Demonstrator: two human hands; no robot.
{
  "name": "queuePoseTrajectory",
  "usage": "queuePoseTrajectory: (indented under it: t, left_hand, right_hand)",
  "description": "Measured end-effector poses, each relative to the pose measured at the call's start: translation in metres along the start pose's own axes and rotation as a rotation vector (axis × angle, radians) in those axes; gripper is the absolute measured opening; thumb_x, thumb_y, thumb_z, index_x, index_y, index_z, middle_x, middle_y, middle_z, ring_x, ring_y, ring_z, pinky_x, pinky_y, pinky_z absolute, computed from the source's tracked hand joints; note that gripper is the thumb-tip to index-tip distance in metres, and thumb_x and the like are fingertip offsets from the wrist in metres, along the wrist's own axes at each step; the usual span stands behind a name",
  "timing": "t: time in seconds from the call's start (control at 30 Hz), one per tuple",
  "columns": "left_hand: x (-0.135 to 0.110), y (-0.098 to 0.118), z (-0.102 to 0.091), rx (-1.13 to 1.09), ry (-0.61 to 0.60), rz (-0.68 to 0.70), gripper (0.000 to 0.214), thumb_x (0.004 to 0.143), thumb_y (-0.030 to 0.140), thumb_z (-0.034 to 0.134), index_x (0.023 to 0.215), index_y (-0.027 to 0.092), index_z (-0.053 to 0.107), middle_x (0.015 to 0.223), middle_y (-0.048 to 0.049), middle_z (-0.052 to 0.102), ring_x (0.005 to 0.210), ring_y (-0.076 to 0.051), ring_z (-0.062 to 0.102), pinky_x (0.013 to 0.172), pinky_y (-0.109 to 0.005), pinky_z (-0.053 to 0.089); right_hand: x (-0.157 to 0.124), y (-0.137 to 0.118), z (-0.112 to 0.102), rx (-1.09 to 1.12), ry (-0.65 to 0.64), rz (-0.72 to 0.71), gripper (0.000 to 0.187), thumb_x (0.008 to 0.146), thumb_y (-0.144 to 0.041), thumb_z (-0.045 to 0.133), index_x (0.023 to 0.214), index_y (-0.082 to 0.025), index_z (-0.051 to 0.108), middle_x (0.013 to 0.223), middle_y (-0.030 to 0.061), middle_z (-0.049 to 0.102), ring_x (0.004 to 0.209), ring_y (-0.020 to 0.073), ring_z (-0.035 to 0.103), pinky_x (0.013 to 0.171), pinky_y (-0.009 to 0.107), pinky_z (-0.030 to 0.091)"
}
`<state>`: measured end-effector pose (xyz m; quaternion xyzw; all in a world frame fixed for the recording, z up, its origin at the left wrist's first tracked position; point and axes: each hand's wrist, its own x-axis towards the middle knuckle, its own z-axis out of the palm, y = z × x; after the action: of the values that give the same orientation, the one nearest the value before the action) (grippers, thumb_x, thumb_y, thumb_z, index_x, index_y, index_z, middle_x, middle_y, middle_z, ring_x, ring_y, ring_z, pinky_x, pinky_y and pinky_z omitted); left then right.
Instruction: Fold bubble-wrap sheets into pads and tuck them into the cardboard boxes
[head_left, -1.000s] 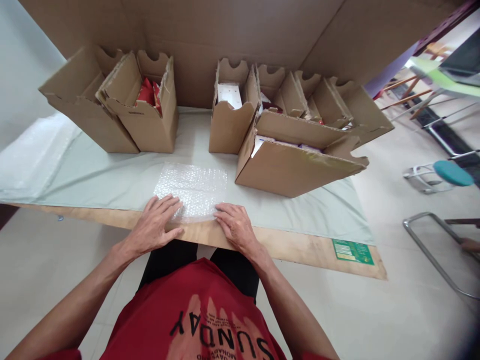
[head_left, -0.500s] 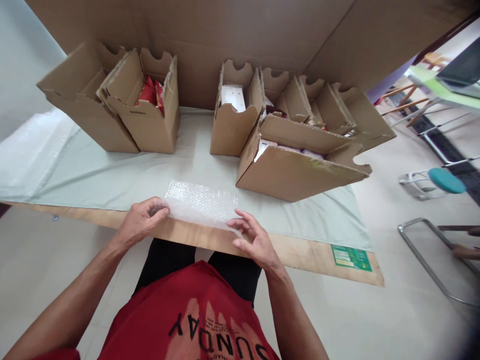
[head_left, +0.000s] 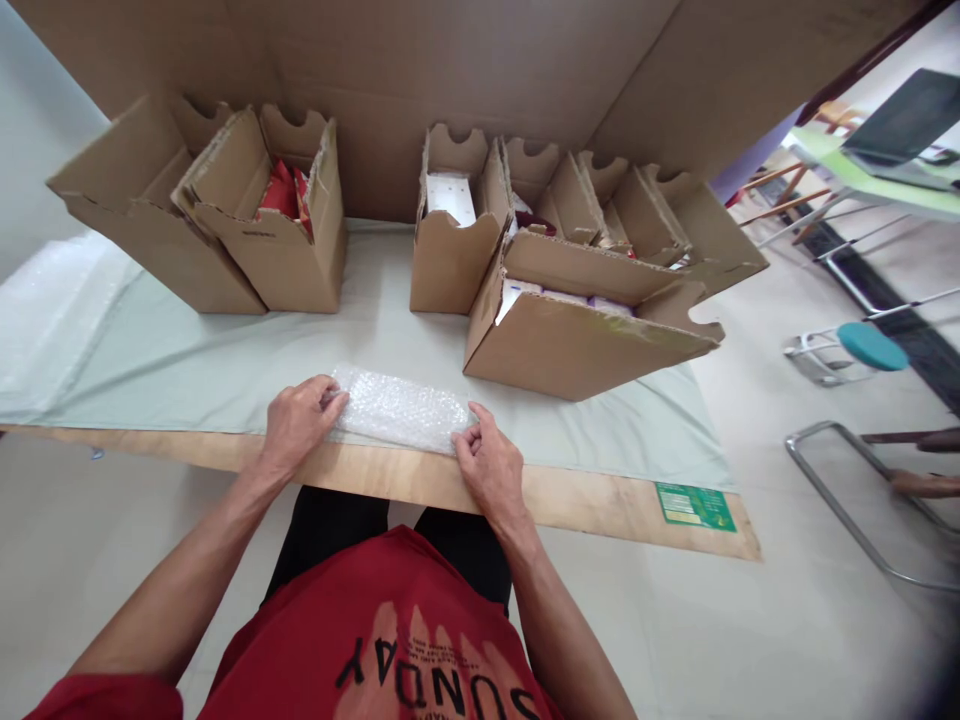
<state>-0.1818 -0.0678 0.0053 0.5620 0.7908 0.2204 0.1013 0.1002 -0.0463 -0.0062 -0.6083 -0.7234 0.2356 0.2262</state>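
The left hand (head_left: 301,422) reaches forward, thumb and fingers pinching the left end of a narrow strip of clear plastic bubble wrap (head_left: 401,408) at the near edge of the cloth-covered wooden table (head_left: 581,500). The right hand (head_left: 491,462) curls at the other end; whether it pinches, I cannot tell. The clear plastic sheets (head_left: 56,320) at far left are cut off.

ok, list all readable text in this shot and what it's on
"SUNDAY": red shirt, upside down in view
Smaller print on the shirt: too small to read
Green label on the table edge: illegible
Second box from left: small dark print, unreadable
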Motion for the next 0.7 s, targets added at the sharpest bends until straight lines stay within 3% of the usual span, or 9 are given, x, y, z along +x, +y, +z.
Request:
queuePoseTrajectory:
  t: [0.2,0.33,0.43,0.57,0.7]
  left_hand:
    - [-0.004,-0.009,-0.01,0.08,0.017,0.003,0.047,0.09,0.05,0.051,0.121,0.018,0.067,0.104,-0.0103,0.072,0.09,-0.026,0.069,0.078,-0.035,0.049]
    - [-0.006,-0.013,-0.017,0.105,-0.051,-0.044,0.04,0.086,0.052,0.057,0.104,0.019,0.071,0.101,-0.0119,0.07,0.095,-0.031,0.068,0.079,-0.038,0.05]
    - [-0.004,-0.013,-0.016,0.116,-0.095,-0.031,0.026,0.086,0.045,0.057,0.085,0.022,0.07,0.093,-0.0094,0.07,0.089,-0.03,0.068,0.077,-0.038,0.05]
    - [-0.003,-0.016,-0.013,0.09,-0.101,-0.014,0.02,0.085,0.038,0.054,0.076,0.024,0.066,0.087,-0.0062,0.068,0.08,-0.024,0.067,0.073,-0.034,0.049]
    - [-0.005,-0.016,-0.013,0.082,-0.075,-0.047,0.02,0.084,0.038,0.052,0.074,0.024,0.062,0.084,-0.0046,0.069,0.074,-0.022,0.065,0.069,-0.033,0.046]
  right_hand:
    - [0.009,0.007,-0.008,-0.027,0.025,-0.082,0.047,0.093,-0.034,0.055,0.136,-0.018,0.058,0.117,0.0129,0.07,0.091,0.0245,0.067,0.08,0.037,0.052]
    - [0.035,0.007,-0.012,-0.07,-0.012,-0.081,0.047,0.09,-0.033,0.06,0.134,-0.017,0.06,0.125,0.0168,0.067,0.1,0.0286,0.066,0.086,0.041,0.051]
    - [0.054,-0.001,-0.01,-0.091,-0.083,-0.081,0.039,0.085,-0.027,0.066,0.122,-0.02,0.066,0.114,0.0135,0.07,0.098,0.0277,0.065,0.083,0.037,0.049]
    - [0.063,-0.008,-0.007,-0.029,-0.15,-0.072,0.006,0.081,-0.024,0.064,0.086,-0.022,0.066,0.083,0.0038,0.068,0.079,0.0204,0.06,0.072,0.03,0.042]
    - [0.054,-0.004,-0.01,0.183,-0.151,-0.071,0.012,0.081,-0.031,0.06,0.075,-0.021,0.056,0.072,-0.0012,0.06,0.068,0.015,0.053,0.067,0.027,0.037]
